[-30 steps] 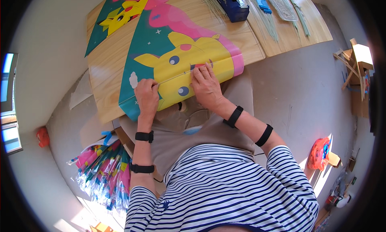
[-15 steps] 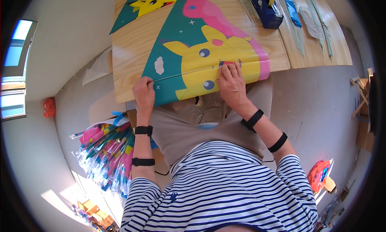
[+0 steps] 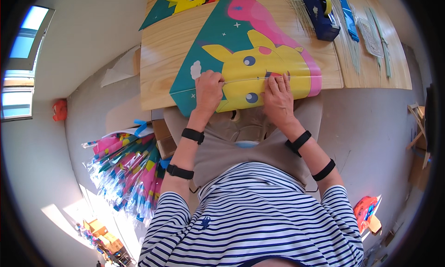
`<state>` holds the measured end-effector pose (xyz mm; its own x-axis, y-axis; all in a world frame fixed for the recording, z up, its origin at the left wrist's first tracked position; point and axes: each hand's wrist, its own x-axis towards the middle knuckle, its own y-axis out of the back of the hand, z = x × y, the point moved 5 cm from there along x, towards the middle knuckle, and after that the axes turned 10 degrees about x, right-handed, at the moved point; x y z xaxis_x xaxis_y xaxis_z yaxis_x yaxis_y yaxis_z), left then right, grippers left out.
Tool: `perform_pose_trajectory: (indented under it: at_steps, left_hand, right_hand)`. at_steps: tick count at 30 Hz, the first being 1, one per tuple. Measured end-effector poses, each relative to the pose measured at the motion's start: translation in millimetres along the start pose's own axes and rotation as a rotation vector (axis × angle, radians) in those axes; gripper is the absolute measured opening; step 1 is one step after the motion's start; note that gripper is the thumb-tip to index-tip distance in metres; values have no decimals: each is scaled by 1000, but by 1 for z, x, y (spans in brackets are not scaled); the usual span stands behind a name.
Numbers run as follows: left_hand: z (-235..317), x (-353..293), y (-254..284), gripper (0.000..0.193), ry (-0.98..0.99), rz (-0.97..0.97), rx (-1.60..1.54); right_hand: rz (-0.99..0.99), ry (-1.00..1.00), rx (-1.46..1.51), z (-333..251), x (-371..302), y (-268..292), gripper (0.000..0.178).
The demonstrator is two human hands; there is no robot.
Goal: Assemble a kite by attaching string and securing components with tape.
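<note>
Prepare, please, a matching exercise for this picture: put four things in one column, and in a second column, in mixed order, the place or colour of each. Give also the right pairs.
Things:
1. Left hand
2. Tape dispenser
3. Right hand
4. Shiny wrapped bundle

Places and colours:
A. On the printed sheet, farther from the white cloud
B. Multicoloured, lower left of the picture
C. Dark blue, standing on the table
D. At the printed sheet, nearer the white cloud

Right pairs: 1-D, 2-C, 3-A, 4-B

Sheet (image 3: 257,54) lies on table (image 3: 167,58) — tape dispenser (image 3: 327,30) behind, right.
</note>
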<state>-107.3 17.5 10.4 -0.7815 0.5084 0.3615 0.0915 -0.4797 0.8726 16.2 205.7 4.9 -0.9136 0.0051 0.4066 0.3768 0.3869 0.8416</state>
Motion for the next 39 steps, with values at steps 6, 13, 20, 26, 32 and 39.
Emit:
perform_pose_trajectory:
  at_steps: [6, 13, 20, 26, 32, 39]
  left_hand:
    - [-4, -2, 0, 5, 36, -25, 15]
    - [-1, -2, 1, 6, 20, -34, 21]
    - [-2, -3, 5, 4, 26, -24, 48]
    - [-4, -3, 5, 4, 9, -48, 35]
    - [-2, 0, 5, 6, 9, -84, 4]
    - [16, -9, 43, 10, 23, -49, -63]
  right_hand:
    - [14, 2, 6, -3, 2, 1, 48]
    - [14, 4, -31, -1, 0, 0, 48]
    - [13, -21, -35, -1, 1, 1, 50]
    - [35, -22, -18, -3, 2, 3, 50]
    - [53, -47, 8, -2, 2, 11, 47]
    - [154, -206, 64, 56, 13, 63, 34]
